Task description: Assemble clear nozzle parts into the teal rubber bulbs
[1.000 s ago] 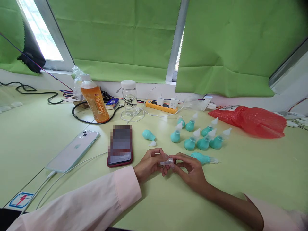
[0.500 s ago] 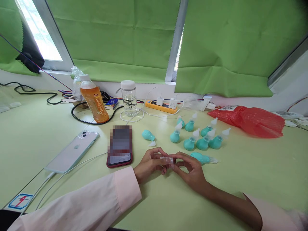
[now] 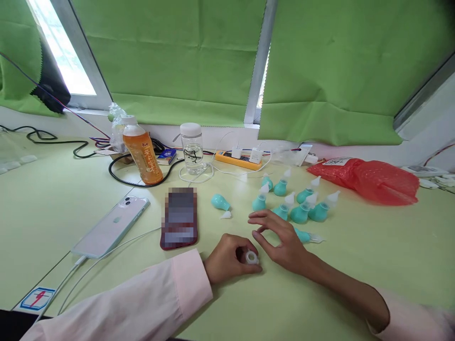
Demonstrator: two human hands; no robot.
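Left hand gripping a translucent ring-ended plastic piece, right hand loosely spread, round teal nozzle-tipped bulbs beyond.

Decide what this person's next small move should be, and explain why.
Probably, the right hand should reach for the teal bulb beside the loose white tip: it looks open and empty, while the left hand holds a small clear piece.

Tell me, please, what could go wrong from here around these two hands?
The clear plastic piece might slip, as only the left hand holds it. The open right hand could tip a standing teal squeeze bulb, since several are close behind it. The white nozzle tip could be brushed away, lying loose on the table.
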